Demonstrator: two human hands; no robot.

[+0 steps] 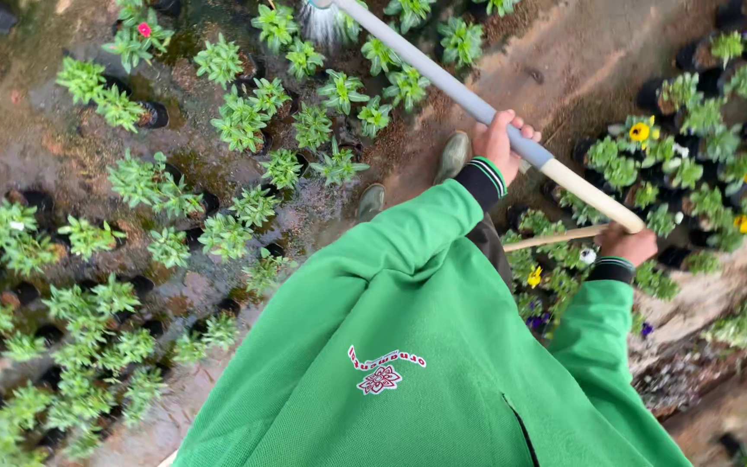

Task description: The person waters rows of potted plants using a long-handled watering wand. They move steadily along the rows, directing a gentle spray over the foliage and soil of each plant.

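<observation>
A long grey watering wand (443, 78) runs from the upper middle down to the right, where it joins a beige tube (590, 195). Its spray head (326, 19) pours water over small green potted plants (304, 95). My left hand (499, 143) is closed around the wand's grey shaft near the joint. My right hand (628, 245) grips the beige tube's lower end, where a thin tan line (555, 238) leads off to the left. Both arms wear green jacket sleeves with dark striped cuffs.
Rows of small green plants in black pots (88, 285) cover the wet soil on the left. Flowering pots with yellow and purple blooms (693, 164) stand on the right. My two shoes (453, 157) rest on a muddy path (581, 60) between the beds.
</observation>
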